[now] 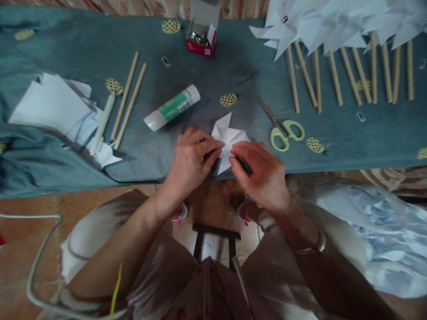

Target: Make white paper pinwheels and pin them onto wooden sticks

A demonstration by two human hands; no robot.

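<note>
A folded white paper pinwheel (224,130) lies at the front edge of the cloth-covered table, its points fanned out. My left hand (191,155) pinches its left side near the middle. On the right side, my right hand (260,171) has thumb and fingertips closed on the paper, close to the centre. To the upper left rests a glue stick (175,108) with a green label. Scissors (282,129) with pale green handles lie right of my right hand, blades apart. Whether something small is between my fingertips is hidden.
A red box (201,46) of shiny metal pieces stands at the back. Finished pinwheels (320,26) on wooden sticks fill the back right. At left are white paper sheets (53,106), two wooden sticks (128,106) and a pale tool (105,120) on the green cloth (150,160).
</note>
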